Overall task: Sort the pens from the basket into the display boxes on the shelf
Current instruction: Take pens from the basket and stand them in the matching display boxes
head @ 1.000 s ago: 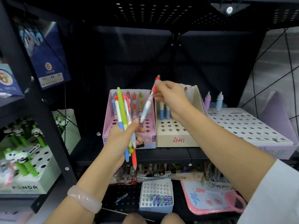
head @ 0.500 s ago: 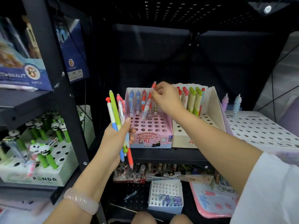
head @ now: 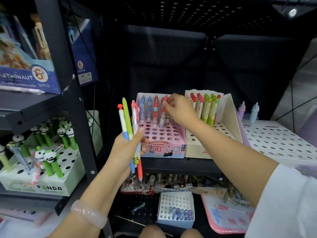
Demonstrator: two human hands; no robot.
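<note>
Pen (head: 163,115) now stands lowered in pink box (head: 164,134), right fingers (head: 169,104) seemingly pinching its top.

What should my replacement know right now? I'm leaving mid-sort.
Right hand: pinches a red-capped pen standing in the pink display box.
Left hand: grip on a bundle of pens.
Done: a back row of blue and red pens stands in the pink box; the cream box holds red and green ones.
Left: release this pen, sort the bundle.
</note>
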